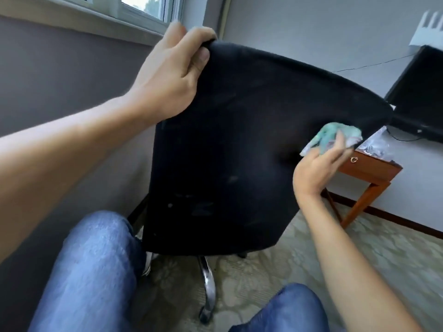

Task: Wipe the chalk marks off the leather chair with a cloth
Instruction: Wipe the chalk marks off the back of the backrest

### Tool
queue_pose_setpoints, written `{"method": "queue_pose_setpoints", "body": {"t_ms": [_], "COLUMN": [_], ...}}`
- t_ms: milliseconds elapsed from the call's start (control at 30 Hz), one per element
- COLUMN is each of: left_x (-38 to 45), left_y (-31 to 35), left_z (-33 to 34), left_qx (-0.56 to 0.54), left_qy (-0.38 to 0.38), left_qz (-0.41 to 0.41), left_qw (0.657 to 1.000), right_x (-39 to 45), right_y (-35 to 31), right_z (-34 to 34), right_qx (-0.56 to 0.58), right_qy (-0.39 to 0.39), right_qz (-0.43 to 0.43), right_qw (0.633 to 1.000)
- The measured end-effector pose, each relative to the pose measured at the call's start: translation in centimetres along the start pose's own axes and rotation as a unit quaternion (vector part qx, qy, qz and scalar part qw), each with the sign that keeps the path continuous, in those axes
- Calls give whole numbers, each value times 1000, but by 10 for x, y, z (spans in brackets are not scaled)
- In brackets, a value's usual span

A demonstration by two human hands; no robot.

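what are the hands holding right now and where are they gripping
The left hand grips the black chair by its backrest's top corner. The right hand holds a bunched green cloth.

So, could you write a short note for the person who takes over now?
Left hand grips the top corner of the chair back and steadies it. Right hand holds the cloth at the back's right edge. Done: most of the back looks dark. Left: faint pale smudges low on the back, perhaps chalk; the picture is blurred, so check them. The seat is not in view.
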State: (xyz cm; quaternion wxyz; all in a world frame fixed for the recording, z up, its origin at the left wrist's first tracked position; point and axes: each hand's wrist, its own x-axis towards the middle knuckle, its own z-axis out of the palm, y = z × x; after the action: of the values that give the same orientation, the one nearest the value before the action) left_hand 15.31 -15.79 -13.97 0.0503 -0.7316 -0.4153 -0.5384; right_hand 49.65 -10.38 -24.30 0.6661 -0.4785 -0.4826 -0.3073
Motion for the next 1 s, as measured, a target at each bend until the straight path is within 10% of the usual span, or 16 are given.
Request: {"method": "queue_pose_setpoints", "body": {"t_ms": [67,167,267,500,667,833,900,1000], "left_x": [-2,-6,-11,-13,-13,-20,-22,-26], "left_y": [10,22,35,31,35,67,79,92], "left_z": [7,13,20,13,26,40,46,53], "left_qx": [5,17,27,34,44,70,78,85], "left_qy": [6,10,17,19,48,52,53,52], "left_qz": [20,33,32,57,51,76,82,82], "left_qw": [1000,999,999,998,997,993,992,992], "right_x": [-17,-97,-203,-273,-241,-258,-262,-265], "right_y": [-31,-78,-93,-11,10,-104,-125,-119], "right_z": [6,19,15,3,-30,-17,-25,-69], "right_qx": [54,79,54,61,-70,53,67,99], "right_qy": [43,-9,-189,-371,-345,-203,-254,-485], "right_qz": [170,146,-88,-519,-116,411,424,90], "right_qw": [983,986,977,768,929,887,867,864]}}
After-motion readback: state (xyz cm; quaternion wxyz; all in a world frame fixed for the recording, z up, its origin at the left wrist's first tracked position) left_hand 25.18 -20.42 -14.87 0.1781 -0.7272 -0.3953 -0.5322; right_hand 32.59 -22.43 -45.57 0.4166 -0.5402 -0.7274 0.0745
